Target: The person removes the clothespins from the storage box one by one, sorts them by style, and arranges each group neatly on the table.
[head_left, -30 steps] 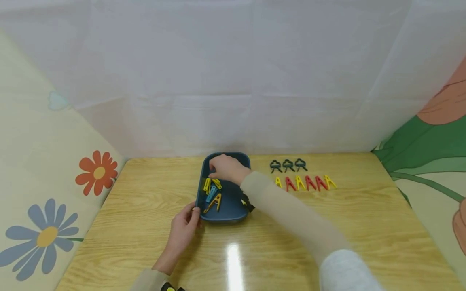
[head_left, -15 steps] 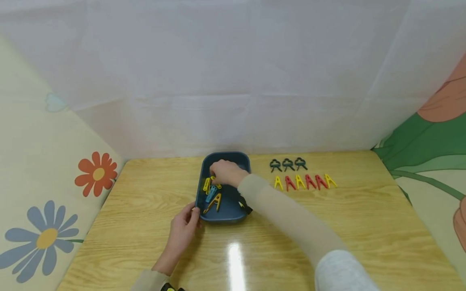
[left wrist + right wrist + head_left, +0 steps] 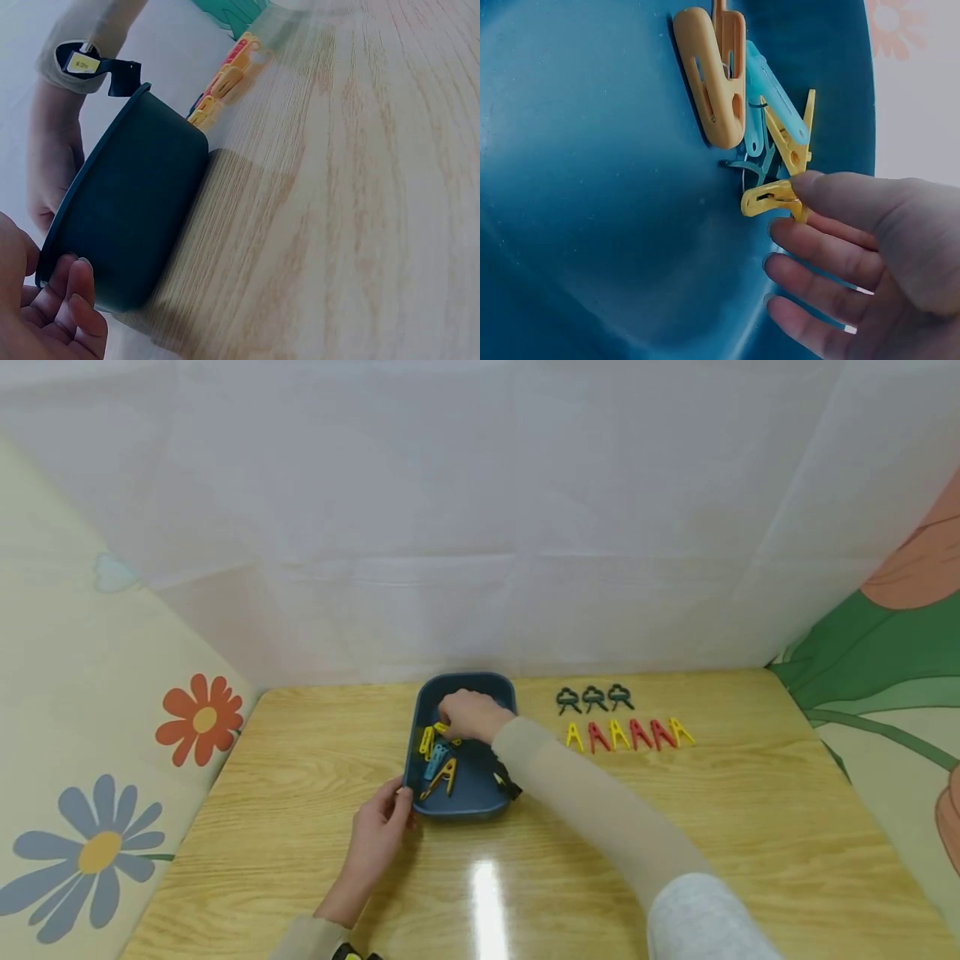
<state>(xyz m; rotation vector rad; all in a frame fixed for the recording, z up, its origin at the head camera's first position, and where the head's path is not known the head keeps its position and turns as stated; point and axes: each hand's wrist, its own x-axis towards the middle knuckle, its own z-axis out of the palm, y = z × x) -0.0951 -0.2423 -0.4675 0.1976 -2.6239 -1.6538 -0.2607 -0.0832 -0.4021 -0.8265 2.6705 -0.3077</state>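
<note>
My left hand (image 3: 377, 827) grips the near left corner of a dark blue plastic bin (image 3: 472, 802), thumb at the rim and fingers under it outside. My right hand (image 3: 474, 714) reaches inside the bin. In the right wrist view its thumb and index finger pinch a small yellow clothespin (image 3: 765, 199), the other fingers loosely bent. Beside that lie another yellow clothespin (image 3: 793, 146), a light blue clothespin (image 3: 780, 97), a dark green clip (image 3: 759, 166) partly under them, and a larger orange clothespin (image 3: 709, 82).
Right of the bin on the wooden table (image 3: 750, 810), three dark green clips (image 3: 593, 698) form a back row. In front of them stands a row of red clothespins (image 3: 597, 737) and yellow clothespins (image 3: 618, 735). A white sheet (image 3: 450, 527) hangs behind.
My right hand has lowered slightly towards the near side onto a yellow clothespin, and the clothespins under it have shifted a little. The left hand stays on the bin's corner.
</note>
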